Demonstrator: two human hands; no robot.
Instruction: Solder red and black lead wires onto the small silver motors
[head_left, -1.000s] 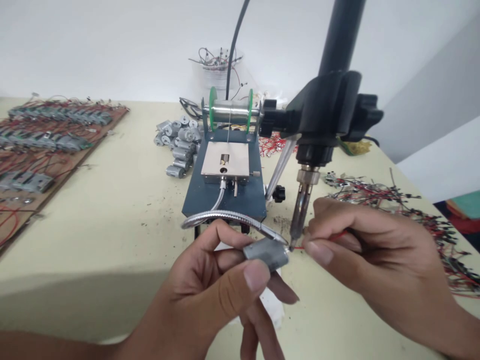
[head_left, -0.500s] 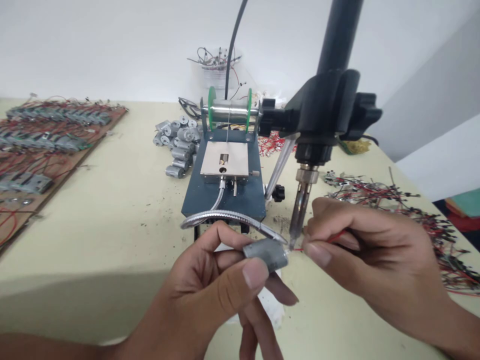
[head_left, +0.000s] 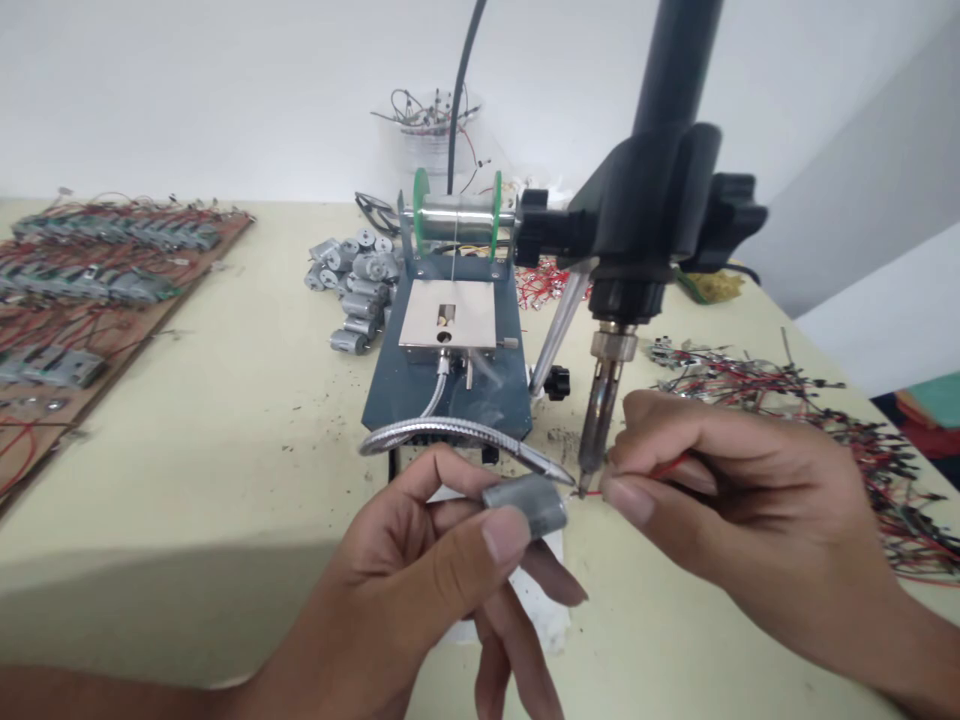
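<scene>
My left hand (head_left: 435,570) pinches a small grey motor (head_left: 529,503) between thumb and fingers, its end held at the tip of a mounted soldering iron (head_left: 600,415). My right hand (head_left: 720,500) pinches a thin red wire (head_left: 667,468) whose bare end meets the motor's terminal under the iron tip. A flexible metal solder-feed tube (head_left: 450,435) curves from the blue feeder base (head_left: 495,385) to the same spot. A faint wisp of smoke rises above the joint.
A solder spool (head_left: 457,215) with green flanges sits on the feeder. Loose grey motors (head_left: 352,285) lie piled to its left. Boards of wired motors (head_left: 90,270) line the far left. A heap of red and black wires (head_left: 825,410) lies at the right. White paper (head_left: 540,600) lies under my hands.
The motor and both hands have shifted very slightly left and up under the iron tip; a wisp of smoke now shows near the feeder.
</scene>
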